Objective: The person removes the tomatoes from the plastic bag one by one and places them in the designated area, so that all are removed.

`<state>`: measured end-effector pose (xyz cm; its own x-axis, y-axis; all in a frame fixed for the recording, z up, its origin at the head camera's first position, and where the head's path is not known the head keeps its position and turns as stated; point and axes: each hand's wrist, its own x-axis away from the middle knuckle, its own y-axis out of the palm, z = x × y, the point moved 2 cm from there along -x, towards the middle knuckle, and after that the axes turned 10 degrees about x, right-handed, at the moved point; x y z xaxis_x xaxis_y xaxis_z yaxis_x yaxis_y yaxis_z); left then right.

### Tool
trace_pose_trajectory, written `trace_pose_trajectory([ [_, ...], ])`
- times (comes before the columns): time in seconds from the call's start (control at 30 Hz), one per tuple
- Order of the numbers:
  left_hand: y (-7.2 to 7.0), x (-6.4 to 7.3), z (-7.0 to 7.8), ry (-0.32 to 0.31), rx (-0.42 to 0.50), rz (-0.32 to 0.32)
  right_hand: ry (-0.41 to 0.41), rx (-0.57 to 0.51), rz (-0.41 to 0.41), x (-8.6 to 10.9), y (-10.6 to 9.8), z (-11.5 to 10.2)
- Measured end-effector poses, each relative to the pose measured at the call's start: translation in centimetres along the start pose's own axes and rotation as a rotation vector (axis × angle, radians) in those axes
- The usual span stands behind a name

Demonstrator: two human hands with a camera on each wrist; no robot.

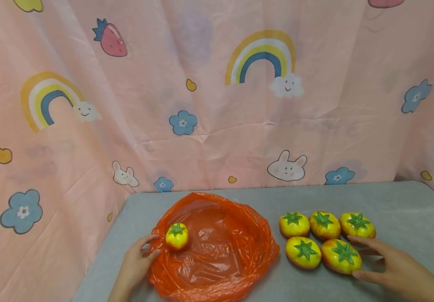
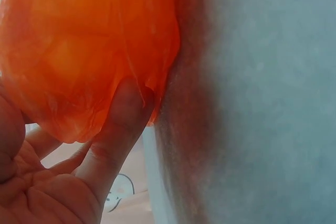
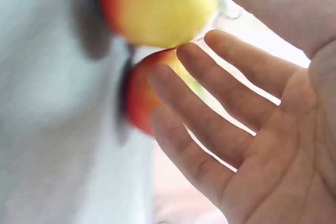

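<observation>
An orange-red plastic bag (image 1: 209, 247) lies spread with its mouth upward. One yellow toy fruit (image 1: 177, 236), with a green star-shaped leaf top and a reddish base, sits at the bag's left side. My left hand (image 1: 136, 261) holds the bag's left edge, thumb (image 2: 118, 124) on the outside of the plastic, the other fingertips partly hidden behind it. On the right, my right hand (image 1: 388, 262) spreads its fingers around the right side of the front-right toy fruit (image 1: 341, 256). Its thumb and forefinger stand apart, fingertips right at that fruit and the back-right fruit (image 1: 357, 225).
Beside the bag are more matching toy fruits (image 1: 303, 252), set in two close rows. All stand on a grey table (image 1: 401, 209). A pink printed curtain (image 1: 217, 155) hangs right behind the table and along its left side.
</observation>
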<state>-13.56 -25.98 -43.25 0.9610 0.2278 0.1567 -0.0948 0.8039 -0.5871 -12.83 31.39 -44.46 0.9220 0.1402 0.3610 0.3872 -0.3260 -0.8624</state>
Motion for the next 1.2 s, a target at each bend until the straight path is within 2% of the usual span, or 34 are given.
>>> trace_pose_trajectory([
  [0.13,0.0,0.1,0.0,-0.001,0.006,0.001,-0.035,0.063,0.076,0.7,-1.3,-1.7],
  [0.3,0.0,0.1,0.1,-0.009,0.007,-0.001,-0.066,0.109,0.153,1.6,-3.3,-5.9],
  [0.43,0.0,0.0,0.0,-0.005,0.006,-0.003,-0.216,0.041,0.208,1.5,-3.9,-10.2],
  [0.53,0.0,-0.1,0.0,-0.002,0.010,-0.006,-0.316,-0.049,0.183,1.0,-4.2,-14.1],
  [0.63,-0.1,-0.1,-0.1,-0.003,0.020,-0.007,-0.379,-0.098,0.131,0.2,-4.2,-17.8],
  [0.77,0.0,-0.1,-0.1,-0.022,0.028,-0.015,-0.472,-0.145,0.064,-1.3,-3.2,-21.9],
  [0.9,0.2,-0.2,0.1,-0.039,0.022,-0.022,-0.557,-0.164,0.025,-3.0,-1.7,-25.1],
  [1.2,0.3,-0.1,-0.1,-0.002,0.026,-0.018,-0.609,-0.200,-0.037,-6.5,1.7,-30.2],
])
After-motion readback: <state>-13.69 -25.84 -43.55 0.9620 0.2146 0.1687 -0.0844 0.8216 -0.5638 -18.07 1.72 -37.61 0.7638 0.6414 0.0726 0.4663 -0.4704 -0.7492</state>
